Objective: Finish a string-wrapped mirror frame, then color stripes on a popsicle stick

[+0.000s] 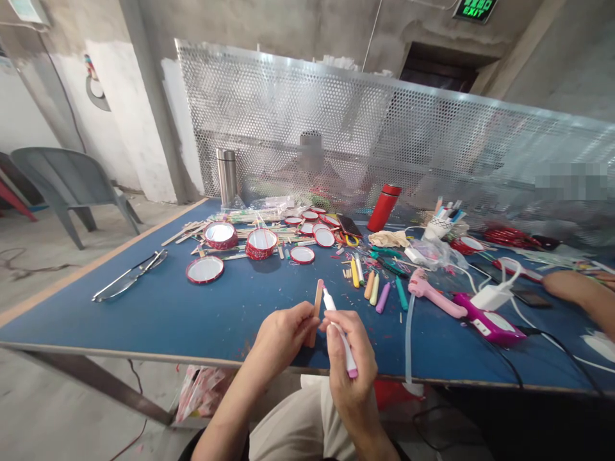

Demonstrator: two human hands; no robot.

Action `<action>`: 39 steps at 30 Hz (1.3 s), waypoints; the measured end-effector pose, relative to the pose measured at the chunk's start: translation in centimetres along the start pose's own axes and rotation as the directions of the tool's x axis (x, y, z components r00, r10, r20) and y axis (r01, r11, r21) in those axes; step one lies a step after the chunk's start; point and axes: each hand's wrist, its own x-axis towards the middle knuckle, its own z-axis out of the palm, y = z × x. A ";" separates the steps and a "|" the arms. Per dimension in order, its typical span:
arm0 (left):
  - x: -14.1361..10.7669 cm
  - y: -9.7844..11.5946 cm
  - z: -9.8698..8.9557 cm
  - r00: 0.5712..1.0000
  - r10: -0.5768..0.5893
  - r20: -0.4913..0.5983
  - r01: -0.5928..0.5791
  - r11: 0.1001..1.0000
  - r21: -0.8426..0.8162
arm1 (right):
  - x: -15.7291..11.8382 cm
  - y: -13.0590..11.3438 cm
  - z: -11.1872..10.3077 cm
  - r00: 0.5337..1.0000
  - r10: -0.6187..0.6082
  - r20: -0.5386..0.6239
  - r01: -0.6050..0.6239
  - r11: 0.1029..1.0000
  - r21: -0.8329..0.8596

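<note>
My left hand (287, 333) is closed around the lower part of a wooden craft stick (318, 301), held upright over the near table edge. The stick's top end is coloured pink. Between the fingers of my right hand (353, 362) is a white marker (342, 333) with a pink rear end. Its tip points up and touches or nearly touches the stick just below the pink end; I cannot tell which. Beyond my hands lie several coloured crayon-like sticks, among them a purple one (383, 298) and a teal one (401, 293).
A pink glue gun (439, 296) with a clear glue stick lies to the right, its cords crossing the table. Red-rimmed discs (205, 269), eyeglasses (129, 276), a steel flask (227, 176) and a red bottle (384, 208) stand around. Another person's arm (579, 294) rests at far right.
</note>
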 end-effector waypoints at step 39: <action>0.4 0.1 -0.2 0.998 -0.045 0.051 0.037 0.987 0.154 | 3.0 -0.4 -9.2 0.894 0.174 0.414 0.150 0.753 -0.640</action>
